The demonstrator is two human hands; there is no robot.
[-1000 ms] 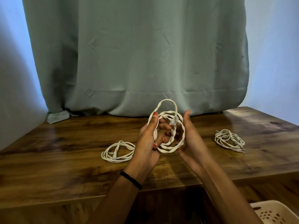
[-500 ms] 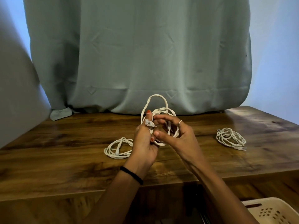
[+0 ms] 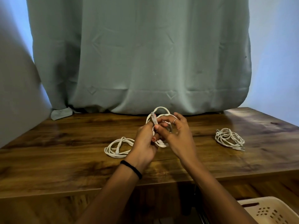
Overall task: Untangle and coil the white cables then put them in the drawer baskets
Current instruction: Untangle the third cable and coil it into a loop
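Note:
Above the middle of the wooden table [image 3: 64,159], both hands hold a coiled white cable [image 3: 159,109]. My left hand [image 3: 145,141] grips the coil, its loops wound round the fingers. My right hand [image 3: 176,135] pinches the cable's plug end [image 3: 153,119] with thumb and forefinger beside the left thumb; its other fingers spread out. One loop stands up behind the hands. A second coiled white cable [image 3: 119,147] lies on the table left of the hands. A third white bundle [image 3: 229,139] lies on the table at the right.
A cream perforated drawer basket [image 3: 271,210] shows at the bottom right, below the table's front edge. A grey-green curtain [image 3: 139,59] hangs behind the table. A grey wall closes the left side.
My right hand came from beside the coil to its front and took the plug end. The plug has risen from the left thumb's tip to above the coil.

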